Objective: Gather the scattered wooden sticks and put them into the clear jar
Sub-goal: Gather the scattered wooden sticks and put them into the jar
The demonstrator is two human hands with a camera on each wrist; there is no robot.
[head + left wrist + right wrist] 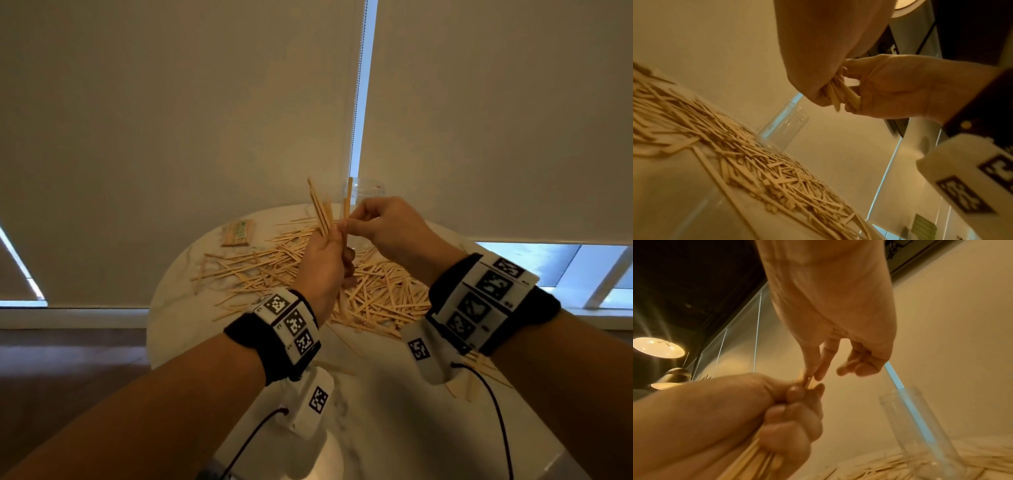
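Many thin wooden sticks (370,291) lie scattered over the round white marble table (191,325). My left hand (325,263) is raised above the pile and grips a bundle of sticks (322,212) that stands upright out of its fist. My right hand (380,222) meets it from the right and pinches one upright stick (347,205) between thumb and forefinger against that bundle. The clear jar (782,128) stands upright and looks empty at the far side of the pile, just behind the hands; in the head view only its rim (366,186) shows.
A small packet of sticks (238,233) lies at the table's far left. Sticks (479,370) also lie near the right front edge under my right wrist. Roller blinds hang close behind the table, with dark wooden floor (68,356) to the left.
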